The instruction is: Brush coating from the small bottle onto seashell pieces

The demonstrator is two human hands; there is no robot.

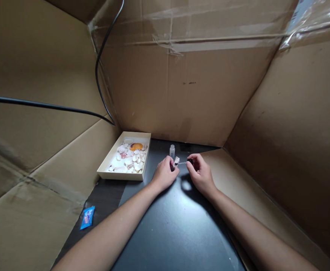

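Observation:
Over the far part of the dark table, my left hand [165, 172] pinches a small, pale, ridged shell [177, 160]. My right hand [201, 173] has its fingers closed round the black top of a dropper [182, 163]. The dropper's thin clear stem points left and reaches the shell or stops just short of it; I cannot tell which. Just behind my left hand stands a small clear bottle [172, 151], upright and without a cap.
A cream tray [122, 176] of white shells and one orange shell [136, 146] stands at the left. Nearer lies a blue packet [87, 218]. Cardboard walls [199, 98] surround the table [165, 233] at the back and sides. A black cable [54, 105] hangs at the left.

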